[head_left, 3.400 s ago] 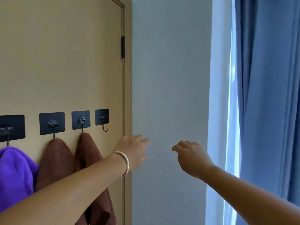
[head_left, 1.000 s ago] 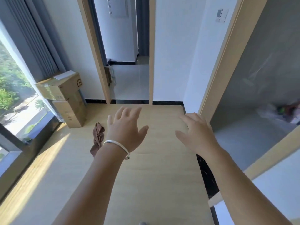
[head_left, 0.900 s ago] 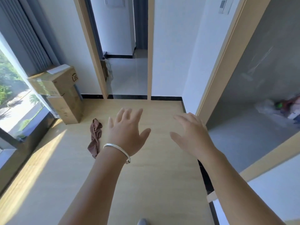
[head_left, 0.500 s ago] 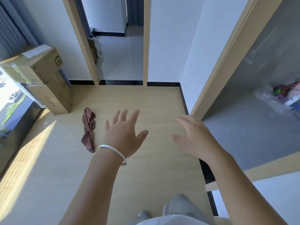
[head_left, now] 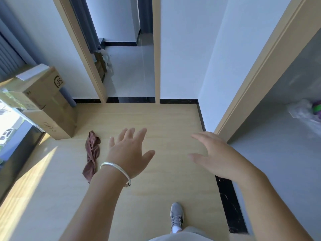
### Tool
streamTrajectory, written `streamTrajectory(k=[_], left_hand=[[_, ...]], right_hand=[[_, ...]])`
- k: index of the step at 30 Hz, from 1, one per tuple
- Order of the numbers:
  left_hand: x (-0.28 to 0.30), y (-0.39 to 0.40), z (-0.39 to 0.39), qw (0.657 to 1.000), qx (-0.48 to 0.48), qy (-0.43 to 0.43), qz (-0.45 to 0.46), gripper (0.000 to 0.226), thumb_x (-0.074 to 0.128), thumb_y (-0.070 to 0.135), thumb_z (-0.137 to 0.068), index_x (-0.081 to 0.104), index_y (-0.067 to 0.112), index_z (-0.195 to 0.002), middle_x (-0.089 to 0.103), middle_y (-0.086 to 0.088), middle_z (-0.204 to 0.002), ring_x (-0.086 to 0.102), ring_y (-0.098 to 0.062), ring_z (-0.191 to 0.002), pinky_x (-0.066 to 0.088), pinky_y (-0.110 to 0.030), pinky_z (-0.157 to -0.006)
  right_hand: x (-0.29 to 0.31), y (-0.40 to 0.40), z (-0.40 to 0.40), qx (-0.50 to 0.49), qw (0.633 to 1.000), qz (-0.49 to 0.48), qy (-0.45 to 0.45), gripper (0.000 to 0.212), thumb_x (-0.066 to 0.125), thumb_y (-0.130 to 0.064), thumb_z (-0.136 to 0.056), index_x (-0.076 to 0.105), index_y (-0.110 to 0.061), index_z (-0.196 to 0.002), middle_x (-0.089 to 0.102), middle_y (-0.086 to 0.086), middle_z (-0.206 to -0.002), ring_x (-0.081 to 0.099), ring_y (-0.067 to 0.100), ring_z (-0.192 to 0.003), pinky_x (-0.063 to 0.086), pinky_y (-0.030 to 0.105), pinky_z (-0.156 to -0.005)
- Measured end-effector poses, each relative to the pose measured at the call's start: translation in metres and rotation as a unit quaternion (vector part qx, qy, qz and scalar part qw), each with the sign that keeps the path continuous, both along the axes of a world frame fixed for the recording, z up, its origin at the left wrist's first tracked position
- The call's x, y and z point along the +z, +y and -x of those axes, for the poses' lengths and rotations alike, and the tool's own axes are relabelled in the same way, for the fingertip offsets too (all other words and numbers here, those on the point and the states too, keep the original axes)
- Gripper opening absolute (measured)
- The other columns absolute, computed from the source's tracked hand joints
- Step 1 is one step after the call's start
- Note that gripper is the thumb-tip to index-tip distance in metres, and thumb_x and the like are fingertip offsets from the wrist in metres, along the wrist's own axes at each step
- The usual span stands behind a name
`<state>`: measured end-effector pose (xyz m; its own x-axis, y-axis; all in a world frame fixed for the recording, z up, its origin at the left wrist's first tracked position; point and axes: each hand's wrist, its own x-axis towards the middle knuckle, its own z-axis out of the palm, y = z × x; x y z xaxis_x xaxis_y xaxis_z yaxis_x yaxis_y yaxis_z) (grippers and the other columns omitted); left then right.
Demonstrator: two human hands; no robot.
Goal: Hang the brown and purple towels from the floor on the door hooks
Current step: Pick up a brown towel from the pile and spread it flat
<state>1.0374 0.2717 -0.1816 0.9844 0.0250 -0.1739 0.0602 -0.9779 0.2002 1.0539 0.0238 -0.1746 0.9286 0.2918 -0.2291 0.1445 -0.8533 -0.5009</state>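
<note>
Head view (only view available). Camera looks down at a pale wood floor (head_left: 156, 188). One brown towel (head_left: 92, 154) lies on it, twisted into a rope-like strip, running roughly away from the viewer. Its far end is near the lower corner of a stack of cardboard boxes (head_left: 43, 108), apart from it.

Left hand (head_left: 129, 152): fingers spread, palm down, empty; silver bangle (head_left: 115, 172) at the wrist. In the picture it sits just right of the towel, and the wrist overlaps the towel's near end. The hand appears to be above the floor, not in contact with the cloth (height cannot be confirmed from one view).

Right hand (head_left: 216, 156): open, fingers loosely extended, empty, well apart from the towel, toward the dark threshold strip (head_left: 229, 202).

One grey shoe (head_left: 176, 216) at bottom centre. No purple towel on the visible floor; no door hooks in frame.

Step in hand, as judged: approach to pick up the brown towel; nothing grasped yet.

Next move calls for: lower the body or arm, shift the left hand leftward over the strip, close fingers around its middle. The cloth is limp and twisted, so it will likely dangle and untwist when lifted; a loop or fold would need finding before hooking.
</note>
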Motion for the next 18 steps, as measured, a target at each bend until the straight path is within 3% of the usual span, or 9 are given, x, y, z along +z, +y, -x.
streamTrajectory(k=[18], left_hand=[[0.003,-0.050,-0.236,1.000,0.018,0.008,-0.010,0.073,0.037,0.066,-0.089,0.010,0.036,-0.150,0.019,0.003,-0.158,0.009,-0.018,-0.148,0.014,-0.048,-0.120]], right_hand=[[-0.007,-0.060,-0.259,0.037,0.998,-0.014,0.041,0.062,0.054,-0.052,-0.089,0.031,-0.040,-0.145,0.027,-0.024,-0.149,0.018,-0.002,-0.138,0.022,0.019,-0.097]])
